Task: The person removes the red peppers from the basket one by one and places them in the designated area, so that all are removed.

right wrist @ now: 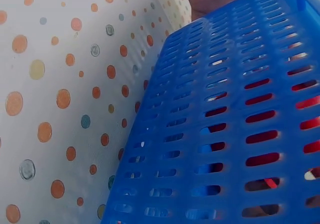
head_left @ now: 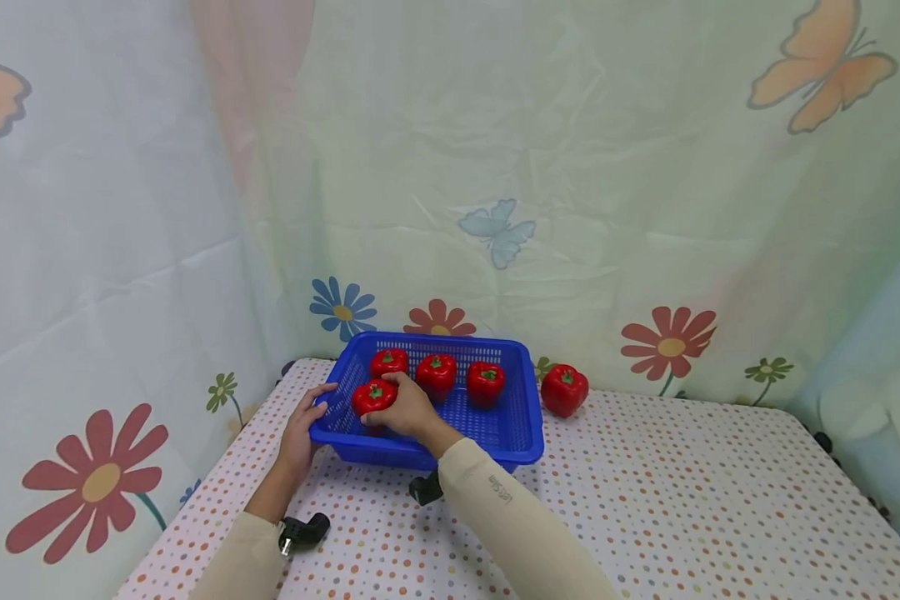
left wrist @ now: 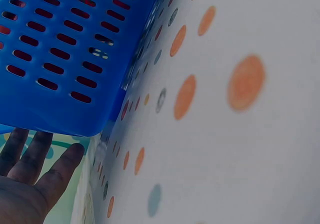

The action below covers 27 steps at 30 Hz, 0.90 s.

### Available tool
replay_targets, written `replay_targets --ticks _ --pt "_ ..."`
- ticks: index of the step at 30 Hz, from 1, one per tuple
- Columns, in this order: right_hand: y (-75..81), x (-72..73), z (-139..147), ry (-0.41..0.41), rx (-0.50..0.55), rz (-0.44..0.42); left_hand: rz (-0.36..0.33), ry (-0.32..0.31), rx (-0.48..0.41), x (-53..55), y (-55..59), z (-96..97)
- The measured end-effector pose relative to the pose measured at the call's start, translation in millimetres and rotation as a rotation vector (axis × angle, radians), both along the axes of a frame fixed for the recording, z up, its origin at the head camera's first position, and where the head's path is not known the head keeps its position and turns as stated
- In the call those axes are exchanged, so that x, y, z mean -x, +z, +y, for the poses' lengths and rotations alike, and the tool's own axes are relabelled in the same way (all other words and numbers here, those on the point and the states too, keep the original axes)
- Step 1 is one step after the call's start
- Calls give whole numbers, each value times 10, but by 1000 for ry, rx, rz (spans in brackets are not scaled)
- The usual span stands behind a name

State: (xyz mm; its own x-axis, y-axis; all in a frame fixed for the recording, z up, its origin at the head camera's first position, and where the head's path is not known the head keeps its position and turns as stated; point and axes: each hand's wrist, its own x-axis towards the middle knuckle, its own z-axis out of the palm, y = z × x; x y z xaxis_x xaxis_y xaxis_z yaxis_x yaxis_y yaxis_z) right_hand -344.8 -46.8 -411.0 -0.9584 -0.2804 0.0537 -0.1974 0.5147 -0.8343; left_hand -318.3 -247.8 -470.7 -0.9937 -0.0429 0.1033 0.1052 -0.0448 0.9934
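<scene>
Head cam: my right hand [head_left: 407,410] is inside the blue basket [head_left: 521,450], fingers curled over a red pepper [head_left: 372,397] at the front-left of the basket, so it's holding that one. My left hand [head_left: 303,427] sits on the basket's left rim, thumb over the edge, fingers relaxed on the outer wall; steadying contact, no real clamp I can see. Three more peppers in a row toward the back wall: back-left pepper [head_left: 388,362], middle pepper [head_left: 436,375], right pepper [head_left: 485,382]. A fifth, the outside pepper [head_left: 564,389], stands on the dotted tablecloth [head_left: 682,500] just beside the basket's right wall, near the flower curtain [head_left: 570,167].

L wrist cam: only shows basket corner from below/outside, slotted wall [left wrist: 55,59], red visible thru slots. Left-hand fingers [left wrist: 30,159] are straight and spread under the rim, which confirms an open-ish hold; head cam can't show that. No peppers visible directly.

R wrist cam: basket's slotted wall [right wrist: 235,134] fills the frame, red bits thru slots lower right, dotted cloth at left. Right hand's fingers and the held pepper not visible here, so that grip reads from head cam only.
</scene>
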Motion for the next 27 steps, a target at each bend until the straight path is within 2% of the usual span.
replay_targets --ticks 6,11,19,27 --pt "50 -38 45 -48 79 13 -8 0 12 -20 2 -1" --pt "117 -17 248 -71 141 26 0 5 7 -1 2 3" --pt "329 111 908 -147 200 57 17 -3 5 17 8 15" --pt "636 119 1658 -207 200 65 18 3 24 -2 13 3"
